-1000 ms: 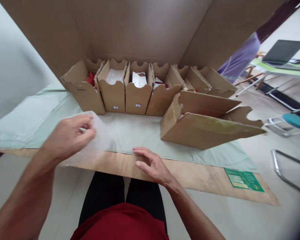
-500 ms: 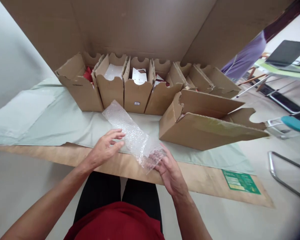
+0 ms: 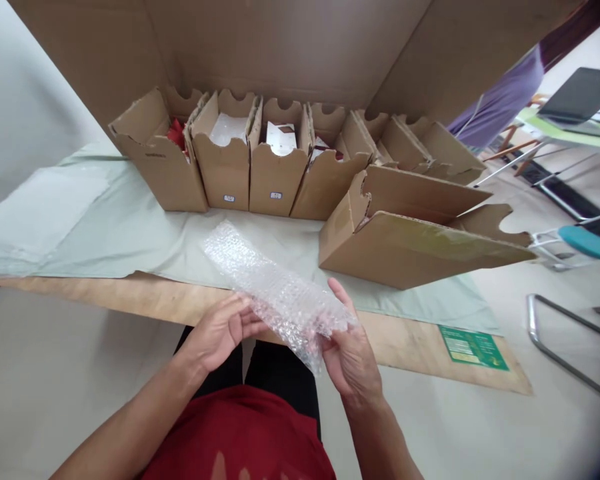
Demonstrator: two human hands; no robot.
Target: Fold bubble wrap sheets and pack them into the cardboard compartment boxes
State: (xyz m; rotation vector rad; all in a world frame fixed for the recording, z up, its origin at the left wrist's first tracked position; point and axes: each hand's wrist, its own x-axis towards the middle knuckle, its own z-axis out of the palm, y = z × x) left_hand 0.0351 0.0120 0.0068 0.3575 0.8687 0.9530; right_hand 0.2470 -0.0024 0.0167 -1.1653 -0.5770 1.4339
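Note:
A clear strip of bubble wrap (image 3: 280,287) slants across the front edge of the table, its far end over the cloth and its near end hanging past the edge. My right hand (image 3: 350,360) grips the near end, with some fingers showing blurred through the plastic. At the strip's left edge is my left hand (image 3: 225,333), palm turned up and fingers stretched out, the fingertips touching or just under the wrap. Its fingers are loosely apart, not closed round the strip.
Several cardboard bins line the back, among them one with red items (image 3: 153,160), one with white sheets (image 3: 223,167) and one with white cards (image 3: 277,177). A larger open cardboard bin (image 3: 420,257) stands at right. White sheets (image 3: 40,207) lie on the cloth (image 3: 145,240) at left.
The bubble wrap has come closer to me and turned flatter. My left hand has moved from beside it to its lower left edge, palm up. My right hand still holds the near end.

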